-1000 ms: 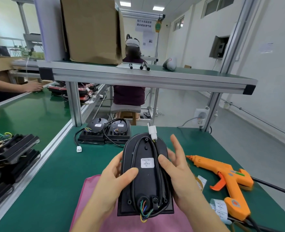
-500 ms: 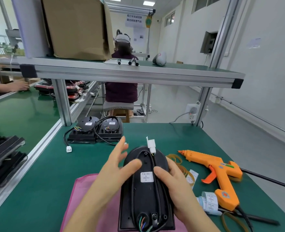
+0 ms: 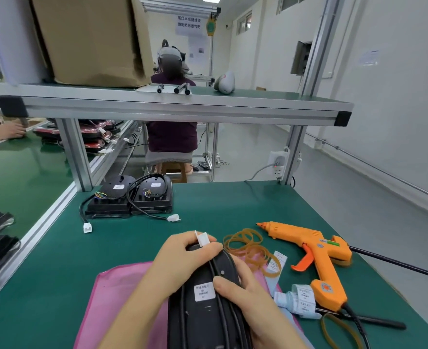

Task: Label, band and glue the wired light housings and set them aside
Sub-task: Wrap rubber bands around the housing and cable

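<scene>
Head view. A black wired light housing lies at six o'clock over a pink cloth on the green surface. The left hand curls over its far end, fingertips on the white plug. The right hand clasps its right edge, thumb beside the white label. Tan rubber bands lie at one o'clock of the housing and an orange glue gun at three. Two more black housings sit at eleven, well apart.
</scene>
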